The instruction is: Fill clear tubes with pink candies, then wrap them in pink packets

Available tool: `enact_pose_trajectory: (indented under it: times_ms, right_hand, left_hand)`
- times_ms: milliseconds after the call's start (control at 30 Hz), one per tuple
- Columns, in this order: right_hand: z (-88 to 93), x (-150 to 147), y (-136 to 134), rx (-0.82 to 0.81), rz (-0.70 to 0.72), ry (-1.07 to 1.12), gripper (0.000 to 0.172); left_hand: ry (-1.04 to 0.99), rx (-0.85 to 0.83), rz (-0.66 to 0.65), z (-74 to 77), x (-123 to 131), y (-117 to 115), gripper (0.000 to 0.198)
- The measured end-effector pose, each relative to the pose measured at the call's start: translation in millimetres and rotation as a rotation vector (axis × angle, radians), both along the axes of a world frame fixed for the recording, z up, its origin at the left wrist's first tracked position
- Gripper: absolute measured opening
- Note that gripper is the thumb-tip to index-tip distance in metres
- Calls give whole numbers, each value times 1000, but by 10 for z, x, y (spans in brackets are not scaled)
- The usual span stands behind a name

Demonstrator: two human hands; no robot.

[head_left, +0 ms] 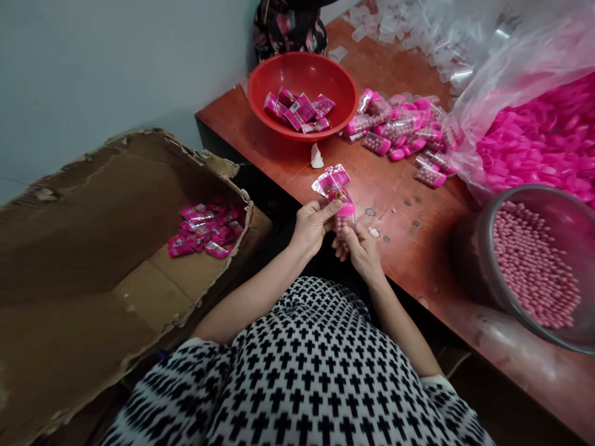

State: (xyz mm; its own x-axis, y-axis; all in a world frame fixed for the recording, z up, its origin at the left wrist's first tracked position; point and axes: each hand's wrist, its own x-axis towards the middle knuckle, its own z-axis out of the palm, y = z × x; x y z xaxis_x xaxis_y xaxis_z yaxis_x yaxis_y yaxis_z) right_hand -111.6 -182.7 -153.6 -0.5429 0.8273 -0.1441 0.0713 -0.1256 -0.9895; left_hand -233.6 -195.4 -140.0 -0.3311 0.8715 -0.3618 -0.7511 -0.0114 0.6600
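Observation:
Both my hands meet at the table's near edge on a small clear bottle [344, 217] with a pink cap and pink balls inside. My left hand [310, 228] is closed, its thumb at the cap end. My right hand [363, 253] grips the lower end between thumb and fingers. Just beyond the cap lie shiny pink printed wrappers [332, 181]; whether one touches the bottle or my left fingers, I cannot tell. A red bowl [258, 93] farther off holds several pink printed packs [302, 111]. Right of it is a heap of similar capped bottles [402, 127].
At my left stands an open cardboard box [60, 248] with pink packs [209, 229] inside. Rightward on the table [413, 248] are a grey tub [488, 248] of pink balls and a plastic bag [483, 118] of pink caps. Clear containers [432, 31] lie at the back.

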Motion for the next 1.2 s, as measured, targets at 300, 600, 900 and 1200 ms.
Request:
enact_pose_trajectory:
  times_ms: [300,600,900,1200]
  right_hand:
    - [-69,23,52,56,-31,-29,30]
    - [-75,15,70,220,-105,-177,32]
    - [-132,-6,106,-214,-21,172,32]
    - [-109,-9,65,-207,-104,308,34]
  left_hand:
    - [121,14,-196,-36,-67,21,30]
    - [160,-20,-122,-36,-48,58,32]
    - [121,-11,-301,-40,-32,16,29]
    - [31,-63,-146,-97,-27,-63,28]
